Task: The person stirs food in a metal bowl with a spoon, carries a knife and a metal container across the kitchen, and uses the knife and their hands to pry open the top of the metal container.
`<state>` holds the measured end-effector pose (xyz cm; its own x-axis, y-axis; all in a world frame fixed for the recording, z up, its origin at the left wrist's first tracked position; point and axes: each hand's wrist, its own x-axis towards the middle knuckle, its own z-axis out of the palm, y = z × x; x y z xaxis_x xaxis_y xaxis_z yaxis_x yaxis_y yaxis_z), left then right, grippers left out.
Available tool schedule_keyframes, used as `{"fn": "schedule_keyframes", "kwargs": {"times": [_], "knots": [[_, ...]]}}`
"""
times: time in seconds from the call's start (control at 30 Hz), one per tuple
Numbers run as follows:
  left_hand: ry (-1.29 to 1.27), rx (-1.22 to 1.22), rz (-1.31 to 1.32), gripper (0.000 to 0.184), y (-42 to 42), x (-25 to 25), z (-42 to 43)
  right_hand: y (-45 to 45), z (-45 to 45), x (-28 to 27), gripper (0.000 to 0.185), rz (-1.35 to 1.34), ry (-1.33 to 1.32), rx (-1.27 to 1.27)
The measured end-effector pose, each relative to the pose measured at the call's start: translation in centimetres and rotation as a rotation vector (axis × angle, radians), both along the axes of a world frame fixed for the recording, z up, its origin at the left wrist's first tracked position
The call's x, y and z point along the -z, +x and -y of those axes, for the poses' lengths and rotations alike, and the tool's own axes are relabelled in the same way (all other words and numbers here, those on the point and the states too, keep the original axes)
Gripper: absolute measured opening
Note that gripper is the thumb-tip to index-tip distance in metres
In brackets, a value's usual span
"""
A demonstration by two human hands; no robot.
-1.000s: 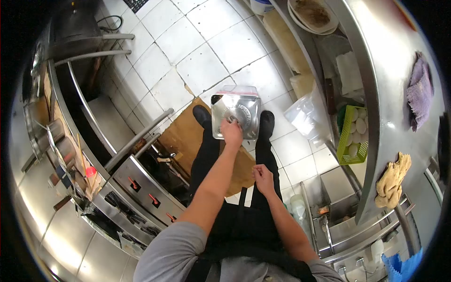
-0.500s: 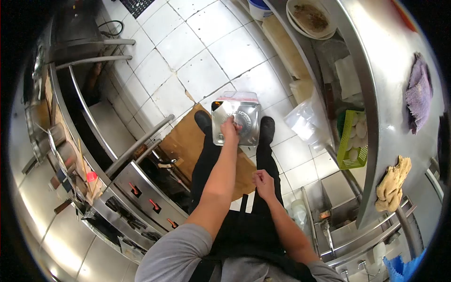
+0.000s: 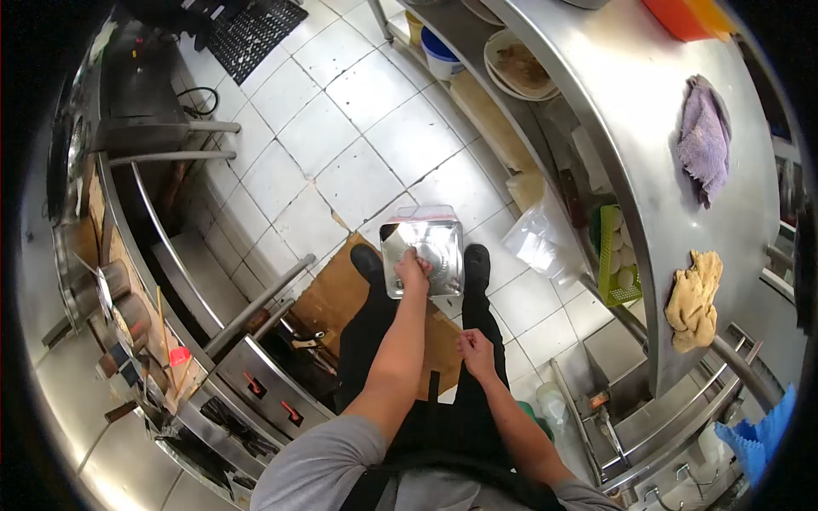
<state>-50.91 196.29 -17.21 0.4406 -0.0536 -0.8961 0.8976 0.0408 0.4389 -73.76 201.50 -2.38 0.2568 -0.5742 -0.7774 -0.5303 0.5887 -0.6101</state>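
Observation:
My left hand [image 3: 412,268] is closed at the middle of a shiny square metal tin [image 3: 443,243], which hangs low between my shoes. Raised lettering runs round the tin's top, and a clear part with a reddish edge shows along its far side. What exactly my fingers grip there is hidden under them. To the right of the tin, in front of my thigh, my right hand [image 3: 477,351] is loosely curled, with nothing visible in it. Brown cardboard [image 3: 331,294] lies on the floor under my feet.
On the right stands a steel counter [image 3: 630,94] with a purple cloth [image 3: 705,140] and a yellow cloth [image 3: 693,300]. Its lower shelf holds a green basket [image 3: 615,289] of eggs. A stove unit with drawers [image 3: 264,375] and protruding rails [image 3: 256,302] lines the left. White tiles [image 3: 349,179] stretch ahead.
My view has shifted, so the tin and floor sit lower in the picture and more counter shows at the top right. My left hand stays on the tin; my right hand remains curled.

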Motion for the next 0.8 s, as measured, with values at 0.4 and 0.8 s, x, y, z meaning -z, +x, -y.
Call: {"fn": "schedule_keyframes", "kwargs": {"times": [0.4,0.8], "knots": [[-0.074,0.112,-0.032,0.020,-0.1,-1.7,-0.1,0.1,3.3,1.0,0.015,-0.023,-0.169,0.037],[-0.047,-0.110,-0.064,0.024,-0.5,-19.8,-4.8,-3.7,7.0,10.4,0.043,0.173,0.091,0.347]]}}
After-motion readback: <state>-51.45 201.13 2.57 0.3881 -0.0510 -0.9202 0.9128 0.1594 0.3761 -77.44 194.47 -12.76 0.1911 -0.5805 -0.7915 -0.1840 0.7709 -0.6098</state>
